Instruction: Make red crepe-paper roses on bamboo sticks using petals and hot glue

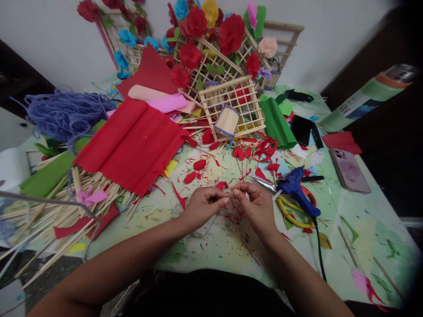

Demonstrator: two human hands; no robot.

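My left hand [206, 205] and my right hand [256, 207] meet over the table's front middle, thumbs and forefingers pinched close together. What they pinch is too small to make out; a bit of red paper [220, 185] shows just behind the left fingertips. Beyond the hands lie cut red paper petals [199, 165] and many red scraps. To the right of my right hand, a blue glue gun [295, 187] rests across scissors [264, 182] whose blades point toward that hand.
Red crepe paper [132, 141] covers bundled wooden sticks [109, 193] at left, near blue yarn [66, 114]. Stick lattices [231, 105] with paper flowers [232, 34] stand at the back. Rightward are green paper [277, 123], a phone [349, 171] and a bottle [366, 99]. The glue gun's cord [320, 251] runs frontward.
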